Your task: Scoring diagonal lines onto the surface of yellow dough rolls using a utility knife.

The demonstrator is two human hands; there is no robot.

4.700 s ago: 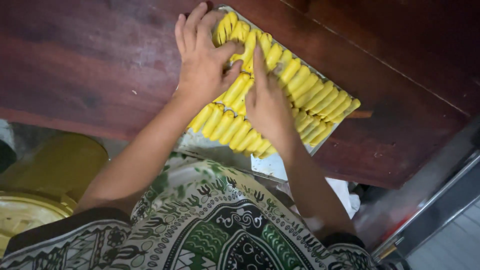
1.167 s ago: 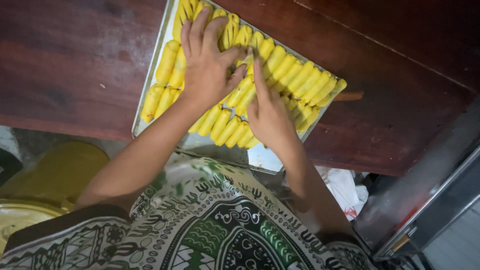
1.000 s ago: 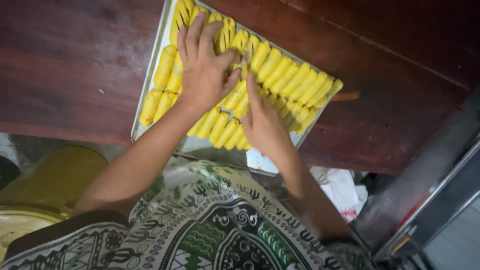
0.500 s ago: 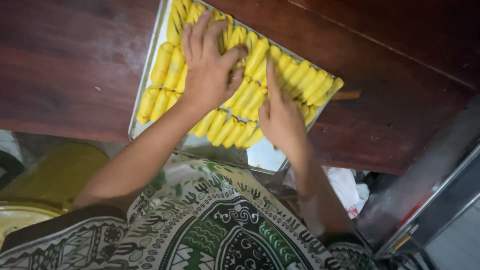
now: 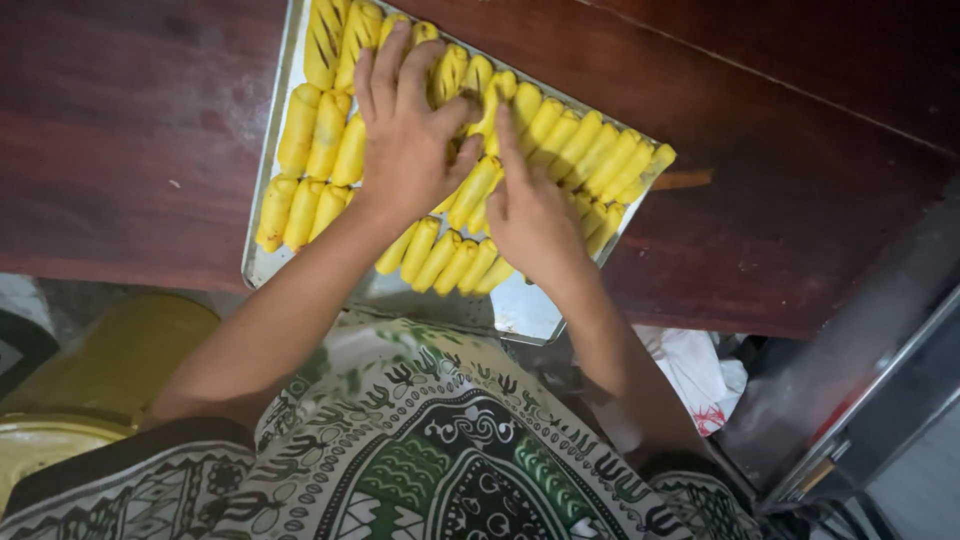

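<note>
Both hands, left [image 5: 405,140] and right [image 5: 530,210], flat, fingers spread, on yellow rolls [image 5: 590,160] in tray [image 5: 262,262].

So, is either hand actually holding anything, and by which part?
Neither visibly grips anything: left hand and right hand lie palm-down on the yellow rolls.

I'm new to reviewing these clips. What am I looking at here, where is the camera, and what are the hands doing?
There is no machine: a person works with bare hands, filmed by a camera on their own head looking down. That is why you see their arms and patterned green clothing at the bottom. On a dark wooden table sits a metal tray filled with rows of yellow rolls. The left hand lies flat on the rolls; the right hand rests beside it, forefinger stretched along one roll. Neither hand lifts anything. A yellow bucket stands below the table edge.
</note>
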